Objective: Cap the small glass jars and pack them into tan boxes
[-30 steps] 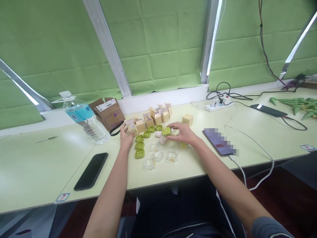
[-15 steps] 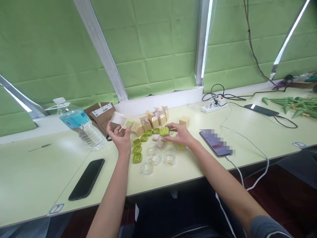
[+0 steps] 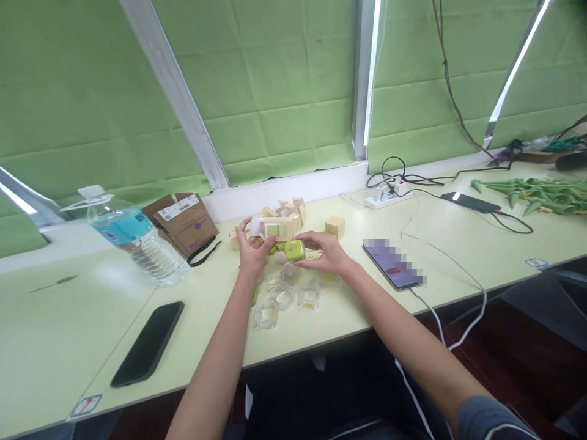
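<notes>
My left hand (image 3: 252,253) is closed around a small cream cardboard box (image 3: 283,230) with raised flaps and a green square on its side. Between the thumb and fingers of my right hand (image 3: 329,252) is a small case with a green lid (image 3: 294,250), close beside the box's lower edge. Beneath the hands lie clear plastic cases (image 3: 266,313) and a pale pink rounded piece (image 3: 288,269). Other green lids are mostly hidden behind my left hand. More cream boxes with raised flaps (image 3: 299,211) stand just behind; a closed cream box (image 3: 335,227) sits to the right.
On the left are a large water bottle (image 3: 137,235), a brown carton (image 3: 186,226) and a black phone (image 3: 147,344). To the right lie a lit phone (image 3: 389,263) on a white cable, a power strip (image 3: 389,194), a dark device (image 3: 470,201) and green cone-shaped pieces (image 3: 536,194).
My left hand has brought the cardboard box rightward, next to the green-lidded case. The right hand stays near the same spot, the case now tilted towards me. The whole view has shifted slightly.
</notes>
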Tool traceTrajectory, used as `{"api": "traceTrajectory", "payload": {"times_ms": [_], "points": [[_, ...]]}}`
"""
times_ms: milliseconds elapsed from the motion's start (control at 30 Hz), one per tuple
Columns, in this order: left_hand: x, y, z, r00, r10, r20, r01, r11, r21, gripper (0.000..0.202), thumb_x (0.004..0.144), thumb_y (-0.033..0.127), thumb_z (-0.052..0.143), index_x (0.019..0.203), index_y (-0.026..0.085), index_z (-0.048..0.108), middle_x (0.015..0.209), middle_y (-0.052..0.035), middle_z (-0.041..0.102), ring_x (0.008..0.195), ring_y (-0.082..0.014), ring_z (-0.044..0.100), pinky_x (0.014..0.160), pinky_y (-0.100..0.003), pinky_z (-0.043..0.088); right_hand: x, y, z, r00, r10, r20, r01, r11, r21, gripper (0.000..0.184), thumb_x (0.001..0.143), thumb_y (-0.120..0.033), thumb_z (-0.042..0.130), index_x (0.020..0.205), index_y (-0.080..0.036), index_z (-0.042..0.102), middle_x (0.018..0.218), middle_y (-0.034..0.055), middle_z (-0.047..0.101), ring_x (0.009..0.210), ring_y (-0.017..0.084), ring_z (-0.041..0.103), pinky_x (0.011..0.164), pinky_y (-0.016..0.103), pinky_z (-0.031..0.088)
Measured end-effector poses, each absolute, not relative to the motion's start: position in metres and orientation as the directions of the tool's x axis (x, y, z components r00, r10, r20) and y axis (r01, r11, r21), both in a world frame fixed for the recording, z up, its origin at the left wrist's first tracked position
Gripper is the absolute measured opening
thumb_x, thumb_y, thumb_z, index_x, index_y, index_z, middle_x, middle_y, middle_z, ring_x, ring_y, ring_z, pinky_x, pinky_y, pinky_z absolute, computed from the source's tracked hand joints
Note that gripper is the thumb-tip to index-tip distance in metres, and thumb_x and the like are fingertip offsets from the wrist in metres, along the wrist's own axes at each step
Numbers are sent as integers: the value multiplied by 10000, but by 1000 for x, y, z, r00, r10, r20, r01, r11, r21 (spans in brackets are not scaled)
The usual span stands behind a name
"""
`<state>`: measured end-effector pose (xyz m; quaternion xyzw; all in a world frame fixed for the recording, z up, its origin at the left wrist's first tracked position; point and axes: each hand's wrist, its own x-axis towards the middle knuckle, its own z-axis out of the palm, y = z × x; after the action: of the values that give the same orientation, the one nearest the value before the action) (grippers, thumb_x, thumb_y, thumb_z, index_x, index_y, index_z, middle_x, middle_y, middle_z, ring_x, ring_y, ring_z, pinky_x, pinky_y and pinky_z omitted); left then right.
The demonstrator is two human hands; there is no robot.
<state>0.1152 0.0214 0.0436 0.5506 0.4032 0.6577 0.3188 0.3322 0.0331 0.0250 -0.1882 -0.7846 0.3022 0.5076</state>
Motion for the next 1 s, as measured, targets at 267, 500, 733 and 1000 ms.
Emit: {"api": "traceTrajectory", "payload": {"times_ms": [267,500,733,1000], "points": [[109,13,34,-194,909,369,-50,-384,922,488,722,573,799,792,182,516,728,36,576,636,-83,570,615,-188,489,332,40,20,-354,632,690,-32,729,-684,575,735,-426,845,1239,-216,663,1182,72,720,1065,219,713,1015,374,579],[119,6,34,-72,932,354,-13,-356,934,661,650,373,903,1153,215,505,948,-31,703,826,-174,706,743,-276,563,331,38,20,-393,653,648,-28,695,-718,575,744,-415,838,1255,-220,658,1216,80,702,1112,226,692,1017,402,583],[117,2,33,43,946,322,-36,-321,946,1145,679,334,895,1572,292,181,1261,-146,681,1052,-282,721,890,-406,591,332,35,22,-430,647,630,-19,691,-723,559,763,-409,824,1264,-231,650,1238,73,695,1118,222,686,1004,397,592],[115,-5,34,135,940,314,-30,-313,949,1239,731,359,874,1616,337,5,1230,-137,704,1046,-308,726,861,-433,609,334,34,22,-458,646,611,12,692,-722,554,776,-402,806,1277,-245,631,1249,67,689,1117,227,686,978,400,601]]}}
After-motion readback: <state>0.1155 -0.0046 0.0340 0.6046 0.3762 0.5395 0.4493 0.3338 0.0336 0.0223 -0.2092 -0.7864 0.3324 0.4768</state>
